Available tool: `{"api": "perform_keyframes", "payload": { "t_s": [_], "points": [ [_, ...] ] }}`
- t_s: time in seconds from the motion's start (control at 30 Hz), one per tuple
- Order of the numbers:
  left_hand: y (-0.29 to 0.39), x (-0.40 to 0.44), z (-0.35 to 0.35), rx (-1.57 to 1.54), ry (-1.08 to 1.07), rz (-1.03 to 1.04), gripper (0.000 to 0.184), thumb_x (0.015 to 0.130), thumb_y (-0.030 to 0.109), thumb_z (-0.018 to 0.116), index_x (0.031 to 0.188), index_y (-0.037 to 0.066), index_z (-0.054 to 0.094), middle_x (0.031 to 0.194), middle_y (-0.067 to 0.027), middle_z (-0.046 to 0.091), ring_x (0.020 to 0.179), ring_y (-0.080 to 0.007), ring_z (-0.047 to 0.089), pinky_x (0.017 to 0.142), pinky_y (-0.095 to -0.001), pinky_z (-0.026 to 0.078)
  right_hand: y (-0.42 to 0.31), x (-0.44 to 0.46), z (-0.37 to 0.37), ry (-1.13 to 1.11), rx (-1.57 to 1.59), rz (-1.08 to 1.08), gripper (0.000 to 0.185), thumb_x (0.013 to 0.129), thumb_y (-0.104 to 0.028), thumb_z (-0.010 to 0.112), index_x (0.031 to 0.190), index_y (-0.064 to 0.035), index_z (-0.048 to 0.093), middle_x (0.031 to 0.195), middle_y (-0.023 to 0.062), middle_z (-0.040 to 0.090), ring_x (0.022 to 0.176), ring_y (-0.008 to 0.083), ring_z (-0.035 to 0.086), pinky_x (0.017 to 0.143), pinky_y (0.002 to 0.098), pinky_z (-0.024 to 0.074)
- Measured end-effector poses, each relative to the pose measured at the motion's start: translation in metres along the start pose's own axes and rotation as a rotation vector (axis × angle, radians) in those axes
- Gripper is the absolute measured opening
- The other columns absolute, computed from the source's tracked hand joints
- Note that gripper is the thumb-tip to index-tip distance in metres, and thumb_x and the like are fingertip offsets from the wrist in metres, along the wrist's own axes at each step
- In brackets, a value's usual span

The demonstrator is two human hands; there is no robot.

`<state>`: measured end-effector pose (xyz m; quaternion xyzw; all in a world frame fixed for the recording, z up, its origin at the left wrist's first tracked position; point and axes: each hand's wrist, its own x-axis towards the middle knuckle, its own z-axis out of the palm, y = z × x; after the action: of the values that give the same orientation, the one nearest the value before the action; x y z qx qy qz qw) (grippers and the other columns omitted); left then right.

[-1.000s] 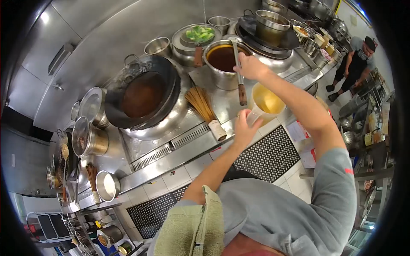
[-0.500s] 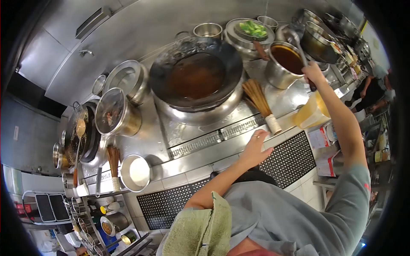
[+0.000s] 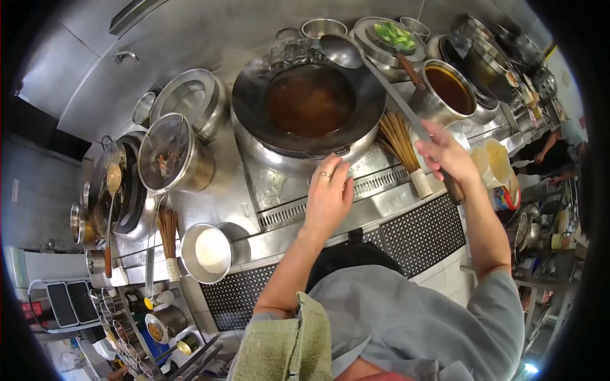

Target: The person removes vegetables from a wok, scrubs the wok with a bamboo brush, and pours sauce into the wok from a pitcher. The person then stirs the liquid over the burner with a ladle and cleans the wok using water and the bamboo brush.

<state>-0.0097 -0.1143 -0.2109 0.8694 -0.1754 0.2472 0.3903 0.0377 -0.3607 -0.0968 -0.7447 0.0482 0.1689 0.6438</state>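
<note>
My right hand [image 3: 448, 154] grips the long handle of a ladle [image 3: 342, 51], whose bowl is over the far right rim of a large black wok [image 3: 251, 120]. Dark brown liquid [image 3: 309, 101] fills the wok's bottom, with faint steam above it. Close to the wok's near handle [image 3: 329, 152] is my left hand [image 3: 327, 200], its fingers stretched forward and holding nothing; whether the fingertips touch that handle I cannot tell. To the right of the wok stands a metal pot [image 3: 432, 101] of reddish-brown liquid. A bamboo brush [image 3: 399, 143] lies between wok and pot.
Green vegetables [image 3: 395, 36] sit on a strainer at the back. On the left are a strainer over a pot [image 3: 190, 149], a bowl of white contents [image 3: 221, 275], another brush [image 3: 168, 228] and a second wok [image 3: 130, 209]. A yellowish container [image 3: 494, 162] stands right. Another person [image 3: 549, 146] is far right.
My right hand has brought the ladle from the pot of reddish-brown liquid leftward to the wok's rim. My left hand has moved left and forward, close to the wok's near handle.
</note>
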Motion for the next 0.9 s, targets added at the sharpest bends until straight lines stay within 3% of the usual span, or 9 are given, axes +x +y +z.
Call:
{"api": "perform_keyframes", "payload": {
  "t_s": [0.13, 0.2, 0.27, 0.37, 0.47, 0.53, 0.6, 0.63, 0.9],
  "points": [
    [0.004, -0.016, 0.011, -0.009, -0.021, -0.053, 0.029, 0.076, 0.002, 0.062, 0.105, -0.004, 0.057, 0.111, -0.0187, 0.053, 0.111, -0.0370, 0.051, 0.095, -0.0438, 0.043, 0.008, 0.010, 0.017, -0.166, -0.309, -0.003, 0.061, 0.088, -0.006, 0.055, 0.142, -0.0005, 0.028, 0.070, -0.0022, 0.048, 0.044, 0.0047, 0.039, 0.035, 0.0209, 0.0361],
    [0.007, -0.009, 0.019, 0.046, 0.019, -0.052, 0.028, 0.076, 0.001, 0.062, 0.104, -0.003, 0.057, 0.108, -0.0176, 0.054, 0.106, -0.0362, 0.053, 0.092, -0.0435, 0.044, 0.008, 0.019, 0.026, -0.216, -0.502, -0.128, 0.063, 0.087, -0.011, 0.057, 0.142, -0.0008, 0.029, 0.082, 0.0118, 0.058, 0.044, 0.0110, 0.046, 0.039, 0.0279, 0.0399],
    [0.010, 0.004, 0.023, 0.107, 0.058, -0.042, 0.027, 0.076, 0.000, 0.062, 0.103, -0.003, 0.058, 0.105, -0.0165, 0.054, 0.101, -0.0353, 0.054, 0.089, -0.0433, 0.045, 0.050, 0.053, 0.020, -0.179, -0.628, -0.528, 0.063, 0.087, -0.009, 0.056, 0.144, -0.0062, 0.028, 0.079, 0.0072, 0.060, 0.045, 0.0105, 0.046, 0.042, 0.0264, 0.0421],
    [0.013, 0.023, 0.024, 0.198, 0.101, -0.006, 0.021, 0.077, 0.004, 0.062, 0.098, -0.001, 0.060, 0.093, -0.0115, 0.052, 0.082, -0.0298, 0.051, 0.075, -0.0402, 0.043, 0.023, 0.047, 0.032, -0.340, -0.709, -0.069, 0.064, 0.087, -0.011, 0.055, 0.146, -0.0117, 0.027, 0.087, 0.0143, 0.063, 0.043, 0.0139, 0.048, 0.044, 0.0292, 0.0440],
    [0.012, 0.035, 0.021, 0.286, 0.066, -0.002, 0.018, 0.080, 0.007, 0.063, 0.097, 0.001, 0.063, 0.093, -0.0118, 0.054, 0.084, -0.0304, 0.052, 0.079, -0.0416, 0.043, 0.035, 0.046, 0.000, -0.301, -0.817, -0.068, 0.065, 0.087, -0.010, 0.054, 0.146, -0.0124, 0.026, 0.086, 0.0152, 0.063, 0.043, 0.0129, 0.047, 0.043, 0.0291, 0.0440],
    [-0.004, 0.036, 0.033, 0.298, 0.068, 0.022, 0.014, 0.081, 0.011, 0.063, 0.092, 0.002, 0.063, 0.090, -0.0111, 0.056, 0.083, -0.0299, 0.053, 0.078, -0.0420, 0.041, 0.046, 0.062, 0.007, -0.267, -0.813, -0.097, 0.064, 0.087, -0.011, 0.053, 0.145, -0.0109, 0.027, 0.085, 0.0211, 0.064, 0.049, 0.0241, 0.057, 0.051, 0.0360, 0.0481],
    [-0.014, 0.038, 0.042, 0.297, -0.073, -0.057, 0.012, 0.084, 0.014, 0.062, 0.089, 0.004, 0.063, 0.085, -0.0105, 0.058, 0.082, -0.0293, 0.055, 0.074, -0.0410, 0.041, 0.088, 0.106, 0.018, -0.148, -0.931, -0.508, 0.062, 0.086, -0.012, 0.053, 0.143, -0.0083, 0.029, 0.089, 0.0281, 0.063, 0.066, 0.0393, 0.061, 0.063, 0.0430, 0.0492],
    [-0.016, 0.037, 0.044, 0.294, -0.081, -0.043, 0.012, 0.084, 0.014, 0.062, 0.089, 0.004, 0.063, 0.085, -0.0105, 0.058, 0.082, -0.0293, 0.055, 0.074, -0.0410, 0.041, 0.060, 0.095, 0.038, -0.226, -0.871, -0.275, 0.059, 0.086, -0.013, 0.053, 0.140, -0.0059, 0.032, 0.097, 0.0319, 0.059, 0.085, 0.0466, 0.058, 0.075, 0.0467, 0.0464],
    [-0.025, 0.037, 0.039, 0.315, -0.107, 0.026, 0.013, 0.085, 0.017, 0.060, 0.090, 0.005, 0.060, 0.077, -0.0089, 0.058, 0.076, -0.0272, 0.056, 0.071, -0.0399, 0.040, 0.059, 0.060, 0.002, -0.258, -0.751, -0.276, 0.060, 0.087, -0.012, 0.052, 0.143, -0.0081, 0.029, 0.081, 0.0216, 0.064, 0.061, 0.0303, 0.062, 0.060, 0.0400, 0.0488]
  ]
}}
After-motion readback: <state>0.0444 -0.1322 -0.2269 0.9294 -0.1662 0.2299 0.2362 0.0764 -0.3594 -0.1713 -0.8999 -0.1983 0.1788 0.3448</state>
